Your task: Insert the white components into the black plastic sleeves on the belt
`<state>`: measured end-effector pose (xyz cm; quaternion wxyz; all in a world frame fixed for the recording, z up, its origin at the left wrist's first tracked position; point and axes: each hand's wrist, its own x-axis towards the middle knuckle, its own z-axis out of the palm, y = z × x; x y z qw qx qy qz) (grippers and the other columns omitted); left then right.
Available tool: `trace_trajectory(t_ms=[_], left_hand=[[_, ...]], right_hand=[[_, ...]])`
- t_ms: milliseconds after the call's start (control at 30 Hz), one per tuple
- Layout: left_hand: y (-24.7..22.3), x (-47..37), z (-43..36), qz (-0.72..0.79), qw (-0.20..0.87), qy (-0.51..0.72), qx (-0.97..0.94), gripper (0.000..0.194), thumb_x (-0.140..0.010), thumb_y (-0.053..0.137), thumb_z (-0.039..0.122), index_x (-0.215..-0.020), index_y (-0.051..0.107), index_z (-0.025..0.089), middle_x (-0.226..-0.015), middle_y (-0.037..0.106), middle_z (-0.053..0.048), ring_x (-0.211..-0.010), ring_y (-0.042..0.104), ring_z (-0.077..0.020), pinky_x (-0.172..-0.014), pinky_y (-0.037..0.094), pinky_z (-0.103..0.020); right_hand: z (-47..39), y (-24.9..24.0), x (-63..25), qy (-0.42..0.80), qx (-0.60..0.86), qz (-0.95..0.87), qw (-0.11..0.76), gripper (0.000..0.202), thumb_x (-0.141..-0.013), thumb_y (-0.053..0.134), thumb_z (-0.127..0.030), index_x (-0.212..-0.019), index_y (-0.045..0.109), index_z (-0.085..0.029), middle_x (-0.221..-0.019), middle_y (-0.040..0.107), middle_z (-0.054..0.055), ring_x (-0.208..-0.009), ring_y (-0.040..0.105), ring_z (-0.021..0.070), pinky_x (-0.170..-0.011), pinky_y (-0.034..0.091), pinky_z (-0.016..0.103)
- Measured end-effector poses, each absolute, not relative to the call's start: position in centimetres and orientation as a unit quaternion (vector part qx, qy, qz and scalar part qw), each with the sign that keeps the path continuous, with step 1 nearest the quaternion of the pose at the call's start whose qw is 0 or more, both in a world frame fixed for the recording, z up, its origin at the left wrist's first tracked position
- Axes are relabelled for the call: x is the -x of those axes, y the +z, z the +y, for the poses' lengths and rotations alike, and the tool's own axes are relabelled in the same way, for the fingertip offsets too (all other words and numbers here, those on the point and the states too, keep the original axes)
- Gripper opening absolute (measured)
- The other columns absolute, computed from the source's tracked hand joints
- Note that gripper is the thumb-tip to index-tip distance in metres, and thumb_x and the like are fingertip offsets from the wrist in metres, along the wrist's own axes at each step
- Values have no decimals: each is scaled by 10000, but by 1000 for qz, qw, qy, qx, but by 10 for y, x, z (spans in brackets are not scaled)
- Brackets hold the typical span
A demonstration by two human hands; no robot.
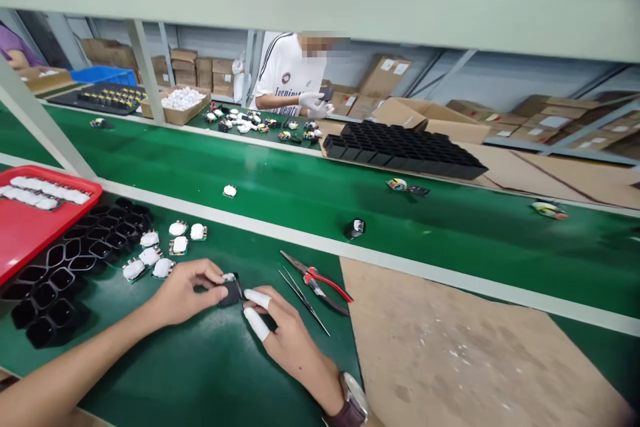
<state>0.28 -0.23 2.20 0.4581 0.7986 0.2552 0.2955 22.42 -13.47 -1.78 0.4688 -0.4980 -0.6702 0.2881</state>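
A small black plastic case (231, 294) is pinched between the thumb and fingers of my left hand (187, 290), with a bit of white and green showing at its top. At the case's right edge are the fingertips of my right hand (287, 330), thumb and finger closed on that edge; two of its fingers wear white finger cots. Left of my hands lie several circuit boards with white tops (150, 256). Beyond my right hand rest tweezers (304, 300) and red-handled pliers (317, 280).
Black empty cases (65, 273) stand at left beside a red tray (45, 233). A green conveyor belt (280, 177) carries scattered parts, including a black case (355, 229). Cardboard (450, 340) covers the right side. Across the belt, a gloved person (293, 73) works near a black case block (400, 147).
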Motion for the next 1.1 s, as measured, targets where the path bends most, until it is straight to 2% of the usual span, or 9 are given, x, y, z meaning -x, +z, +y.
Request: trace_trajectory(t_ms=[133,267,400,533,667,833,933,1000,1100], left_hand=[[55,-16,74,354,248,281,-857,89,-884,718,280,-881,680,200,-980,739,-47,-883,741,-198,-860,605,-335],[71,-32,149,439,172,283,-835,107,-839,724,220,-775,648,179,-897,703,-60,-809,706,-216,-872,578,-398],[69,-37,173,477,157,273,-820,162,-877,747,292,-816,675,160,-905,727,-72,-871,708,-227,-872,583,-410],[80,-14,151,453,170,294,-824,294,-880,724,426,-1035,752,178,-1143,747,-128,-999,732,-265,-860,615,-359],[117,41,102,437,190,318,-819,490,-922,655,594,-1215,727,208,-1186,748,-88,-933,756,-230,-825,642,-342],[156,127,33,486,156,324,-796,416,-926,691,605,-1080,766,226,-911,779,-34,-745,721,-196,-662,600,-280],[148,179,-2,511,131,234,-817,337,-949,674,573,-1014,769,256,-736,713,2,-610,656,-169,-574,539,-255],[129,210,-23,524,115,150,-831,302,-947,666,557,-989,776,279,-745,698,-9,-615,669,-187,-557,529,-265],[89,244,-46,556,64,82,-825,247,-870,712,514,-955,789,296,-907,719,-53,-720,729,-253,-530,529,-296]], right_hand=[[-133,-18,-222,232,500,-690,470,312,-1038,545,-163,-1315,643,-267,-1167,674,77,-994,698,169,-871,603,297],[-133,-17,-223,207,496,-703,466,303,-1036,540,-168,-1301,657,-256,-1160,688,84,-1014,705,176,-889,603,297],[-138,-20,-223,196,489,-709,469,306,-1035,525,-181,-1303,651,-261,-1155,690,83,-1035,716,190,-922,619,324],[-134,-18,-227,200,497,-717,446,328,-1040,507,-202,-1344,617,-258,-1252,660,101,-996,739,179,-886,648,305],[-94,-12,-252,83,555,-748,355,396,-1040,516,-264,-1433,561,-237,-1505,537,152,-1336,619,283,-1123,546,487],[2,-22,-291,58,624,-714,313,520,-974,552,-324,-1455,533,-127,-1578,451,230,-1489,452,350,-1225,411,560],[55,-32,-299,67,647,-692,312,576,-927,560,-326,-1449,529,-85,-1580,428,270,-1501,417,394,-1224,380,603],[81,-33,-300,66,664,-676,314,591,-911,553,-327,-1440,535,-65,-1574,432,284,-1494,415,407,-1221,371,606],[100,-27,-297,58,676,-661,320,553,-909,500,-303,-1371,580,-11,-1427,557,322,-1384,514,425,-1174,399,631]])
